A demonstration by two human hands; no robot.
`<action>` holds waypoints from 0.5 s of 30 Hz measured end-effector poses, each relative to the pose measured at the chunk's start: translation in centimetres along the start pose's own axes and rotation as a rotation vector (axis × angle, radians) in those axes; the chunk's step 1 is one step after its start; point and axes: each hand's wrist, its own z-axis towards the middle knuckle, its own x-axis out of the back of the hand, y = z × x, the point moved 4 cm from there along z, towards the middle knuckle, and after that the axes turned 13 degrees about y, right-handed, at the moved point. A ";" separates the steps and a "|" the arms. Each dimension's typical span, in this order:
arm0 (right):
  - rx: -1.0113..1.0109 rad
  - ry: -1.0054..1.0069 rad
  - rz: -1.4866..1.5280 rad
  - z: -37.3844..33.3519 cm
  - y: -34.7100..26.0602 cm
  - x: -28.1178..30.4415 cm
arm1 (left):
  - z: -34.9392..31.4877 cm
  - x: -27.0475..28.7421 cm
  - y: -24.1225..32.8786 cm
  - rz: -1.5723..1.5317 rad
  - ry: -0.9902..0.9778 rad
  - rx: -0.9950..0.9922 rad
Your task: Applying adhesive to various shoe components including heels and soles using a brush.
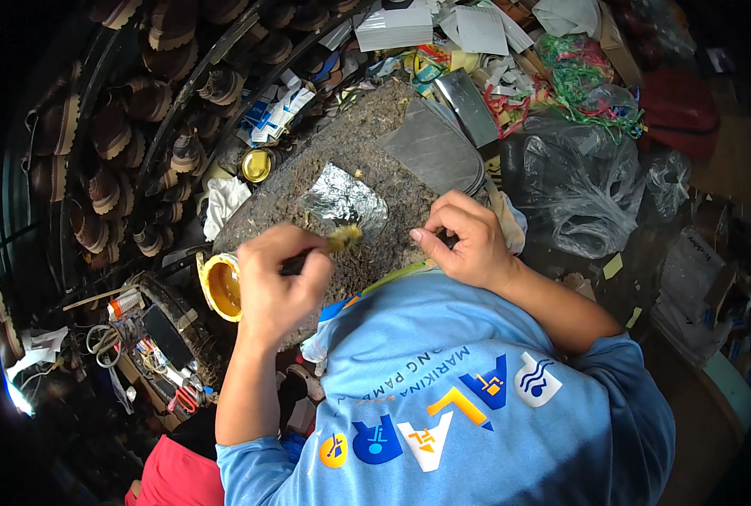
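Observation:
My left hand point(281, 274) is closed around a brush whose yellowish, glue-caked bristles point(344, 238) point to the right over the worktop. Below those bristles lies a shiny, dark, wet-looking piece of sheet point(342, 199), its surface glinting with light. Close to my left wrist is an open yellow tub point(222, 287) with amber residue inside. On the right, my right hand point(468, 240) is held near my body, thumb and fingers curled together. Whatever those fingers hold, if anything, is too small to make out.
The rough, crusted worktop point(283, 198) carries grey flat sheets point(434, 148) and a small open tin point(257, 165). Racks of brown shoes point(106, 185) line the left. Scissors point(188, 398) sit in a cluttered tray. Plastic bags point(582, 185) and green string point(573, 76) lie right.

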 end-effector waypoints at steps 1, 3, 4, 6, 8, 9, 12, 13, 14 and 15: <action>0.006 0.001 -0.017 0.1 0.0 -0.1 | 0.3 0.1 0.1 -0.030 0.046 -0.033; 0.001 -0.011 -0.028 0.2 -0.1 -0.3 | 0.6 -0.2 0.0 -0.064 0.141 -0.060; 0.015 -0.014 -0.045 0.3 -0.1 -0.4 | 0.7 -1.1 0.0 -0.095 0.178 -0.108; 0.015 -0.025 -0.054 0.4 -0.2 -0.4 | 0.4 -2.5 -0.5 -0.111 0.091 -0.095; 0.027 -0.024 -0.067 0.5 -0.2 -0.4 | -0.2 -2.6 -1.0 -0.147 0.031 -0.145; 0.023 -0.026 -0.070 0.4 -0.2 -0.3 | -0.5 -2.3 -1.3 -0.152 -0.011 -0.141; 0.002 -0.023 -0.079 0.3 -0.1 -0.4 | -0.7 -0.2 -2.2 -0.118 -0.073 -0.205; 0.007 -0.020 -0.090 0.3 -0.2 -0.4 | -0.5 0.5 -2.4 -0.086 -0.048 -0.229; 0.002 -0.021 -0.092 0.3 -0.2 -0.4 | -0.4 1.0 -2.6 -0.053 0.011 -0.227; -0.012 -0.024 -0.085 0.3 -0.1 -0.5 | -0.2 1.4 -2.9 -0.020 0.033 -0.161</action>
